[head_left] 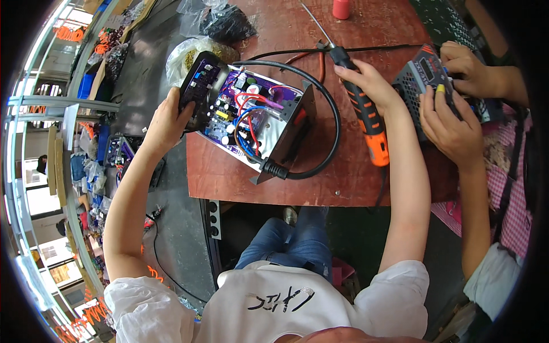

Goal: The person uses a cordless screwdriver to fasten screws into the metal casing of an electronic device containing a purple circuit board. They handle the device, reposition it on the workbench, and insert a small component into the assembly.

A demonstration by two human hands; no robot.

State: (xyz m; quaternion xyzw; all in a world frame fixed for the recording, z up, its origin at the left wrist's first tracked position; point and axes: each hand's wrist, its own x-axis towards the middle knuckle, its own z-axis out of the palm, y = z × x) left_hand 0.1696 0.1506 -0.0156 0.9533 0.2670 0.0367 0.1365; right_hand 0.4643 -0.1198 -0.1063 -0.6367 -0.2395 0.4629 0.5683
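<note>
Nearby, co-worker's hands [457,103], black cable [320,103], plastic bags [214,20]

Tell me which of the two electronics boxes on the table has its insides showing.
The box under the left hand, its coloured wires and circuit board exposed. The other box, in a co-worker's hands, is closed behind a grey vented cover.
</note>
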